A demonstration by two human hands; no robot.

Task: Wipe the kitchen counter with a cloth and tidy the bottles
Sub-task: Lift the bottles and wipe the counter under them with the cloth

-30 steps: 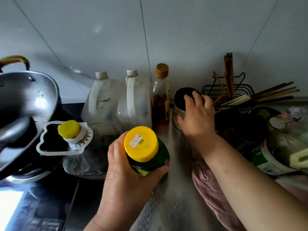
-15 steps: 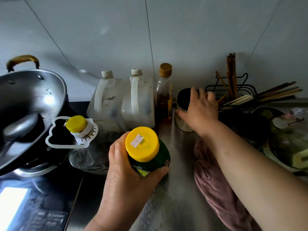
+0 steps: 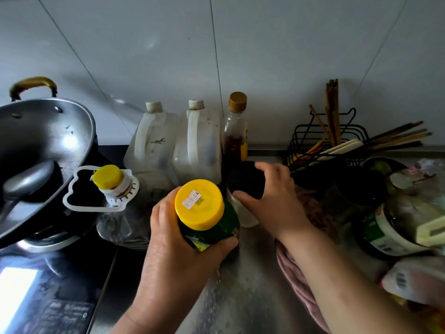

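My left hand (image 3: 173,249) grips a green bottle with a yellow cap (image 3: 199,203), held over the steel counter (image 3: 240,297). Right beside it, my right hand (image 3: 274,201) is closed around a black-lidded jar (image 3: 245,182), which looks lifted and tilted toward me. A pink cloth (image 3: 296,280) lies on the counter under my right forearm. Two white jugs (image 3: 154,143) (image 3: 197,145) and a brown-capped sauce bottle (image 3: 234,133) stand against the wall. A clear oil bottle with a yellow cap (image 3: 108,177) stands at left.
A metal wok (image 3: 43,141) with a ladle sits on the black stove (image 3: 55,285) at left. At right are a black wire rack (image 3: 337,141) of chopsticks, a container with a green label (image 3: 385,235) and packets (image 3: 414,283).
My right hand has pulled the black-lidded jar away from the wall, toward me and the green bottle. My left hand has kept hold of the green bottle.
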